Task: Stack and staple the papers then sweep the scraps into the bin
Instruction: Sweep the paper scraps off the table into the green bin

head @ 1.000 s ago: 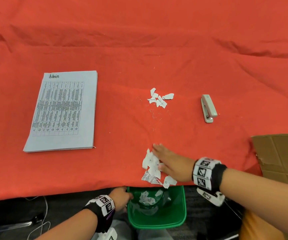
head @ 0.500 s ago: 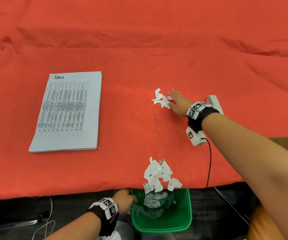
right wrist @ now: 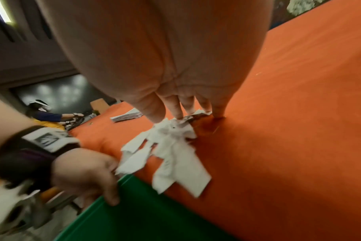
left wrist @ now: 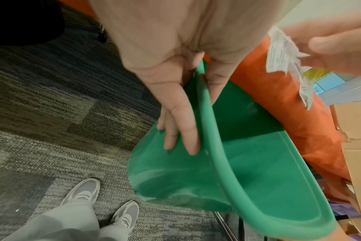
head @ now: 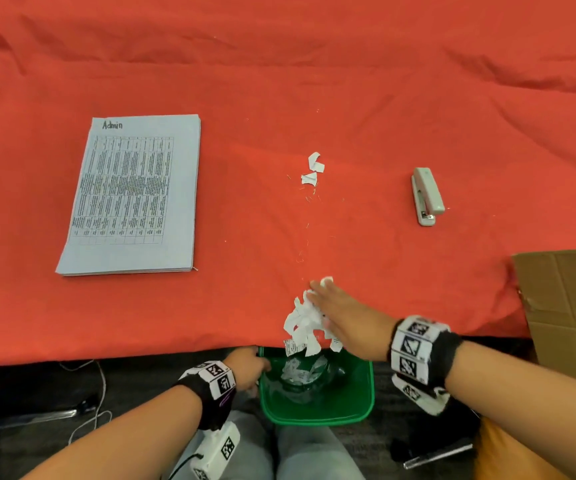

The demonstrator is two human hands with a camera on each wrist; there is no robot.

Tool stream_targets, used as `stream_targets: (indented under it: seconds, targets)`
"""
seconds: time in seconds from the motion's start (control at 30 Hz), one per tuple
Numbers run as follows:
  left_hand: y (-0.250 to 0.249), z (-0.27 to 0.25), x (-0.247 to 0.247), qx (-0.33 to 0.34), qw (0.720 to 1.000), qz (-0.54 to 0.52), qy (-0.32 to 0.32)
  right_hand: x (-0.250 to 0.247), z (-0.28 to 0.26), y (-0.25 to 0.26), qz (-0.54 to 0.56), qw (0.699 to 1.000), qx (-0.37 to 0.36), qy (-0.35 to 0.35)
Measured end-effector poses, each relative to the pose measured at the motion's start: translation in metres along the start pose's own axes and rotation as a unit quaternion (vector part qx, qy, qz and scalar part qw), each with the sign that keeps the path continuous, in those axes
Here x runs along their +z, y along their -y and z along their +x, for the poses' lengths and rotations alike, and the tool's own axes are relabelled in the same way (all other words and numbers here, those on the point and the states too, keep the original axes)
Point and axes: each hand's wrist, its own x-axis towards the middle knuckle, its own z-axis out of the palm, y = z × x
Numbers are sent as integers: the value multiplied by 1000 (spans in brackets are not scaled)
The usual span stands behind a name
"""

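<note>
Sweeping is under way, and judging by the layout the stapling half looks finished. Nearest, at six o'clock below the table edge, the green bin (head: 316, 407) is held by the left hand (head: 246, 370), thumb inside and fingers outside pinching its rim (left wrist: 204, 124); some scraps already lie inside. Just above it, at the cloth's near edge, the right hand (head: 340, 311) lies flat with fingers straight and close together, pressing a heap of torn scraps (head: 303, 323), several overhanging the edge above the bin. These are small, white, ragged, printed pieces, light and curling. Farther toward twelve o'clock a few stray scraps (head: 312, 171) remain on the red tablecloth (head: 348, 81), with tiny glinting bits trailing between; those seem left to fetch. At ten o'clock sits the squared paper stack (head: 130, 195), headed "Admin"; whether a staple holds it cannot be told. At two o'clock lies the stapler (head: 426, 195).
</note>
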Motion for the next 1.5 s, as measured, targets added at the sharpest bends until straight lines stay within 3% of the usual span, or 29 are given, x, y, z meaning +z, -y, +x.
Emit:
stream_targets:
  seconds: [0.1, 0.27, 0.33, 0.47, 0.67, 0.73, 0.8, 0.97, 1.17, 1.37, 1.5]
  targets:
    - [0, 0, 2, 0, 1000, -12, 1, 16, -15, 3, 27, 999, -23, 27]
    - [-1, 0, 4, 4, 1000, -22, 8, -20, -5, -7, 45, 995, 5, -92]
    - [-3, -2, 5, 6, 1000, -23, 11, -28, 8, -12, 36, 994, 23, -104]
    - [-5, -4, 8, 11, 1000, -28, 10, -4, 13, -5, 3, 998, 27, -54]
    - [-2, -5, 4, 6, 1000, -27, 6, 45, -36, 17, -18, 998, -44, 41]
    - [-3, -7, 4, 5, 999, -35, 8, 38, -47, 18, 2, 997, -50, 63]
    - [-4, -10, 4, 3, 999, -36, 7, 13, -47, 15, 19, 998, -49, 30]
    - [-1, -8, 1, 10, 999, -45, 13, -83, 14, -15, 10, 996, 16, -92]
    - [-2, -5, -3, -16, 999, -11, 32, -159, 117, -47, 21, 979, 101, -178]
    - [-6, -2, -6, -25, 999, -5, 29, -173, 175, -56, 8, 969, 142, -199]
    - [-6, -2, -8, -27, 999, 19, 31, -150, 168, -50, -15, 981, 96, -170]
